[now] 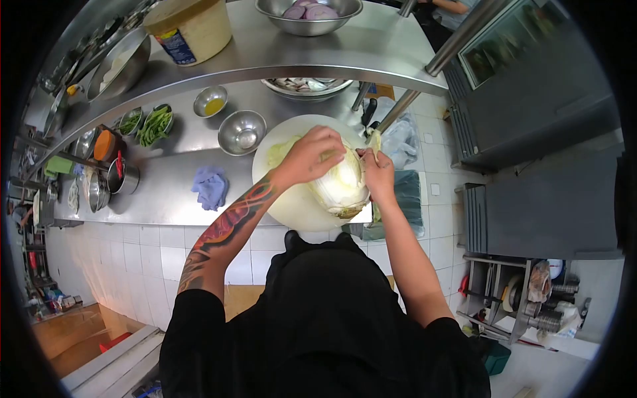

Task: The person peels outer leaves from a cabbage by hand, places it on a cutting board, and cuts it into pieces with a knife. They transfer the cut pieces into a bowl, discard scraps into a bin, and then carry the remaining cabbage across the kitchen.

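A pale napa cabbage (339, 188) lies on a round white cutting board (282, 197), its root end toward me. Over the far part of the cabbage is my left hand (312, 154), its fingers curled and close together; what is under them is hidden. At the right side of the cabbage, my right hand (379, 174) is closed around the edge of a pale cabbage leaf (375, 141) that sticks up past the fingers. Pale yellow-green cabbage pieces (279, 153) rest on the board's left part, partly behind my left wrist.
A blue cloth (210, 188) and a metal bowl (242, 132) sit left of the board. Bowls of green vegetables (155, 126) stand farther left. A raised steel shelf (279, 56) spans the back, carrying a tub (189, 33) and sliced onions (310, 10). A black-handled tool (369, 113) lies behind the board.
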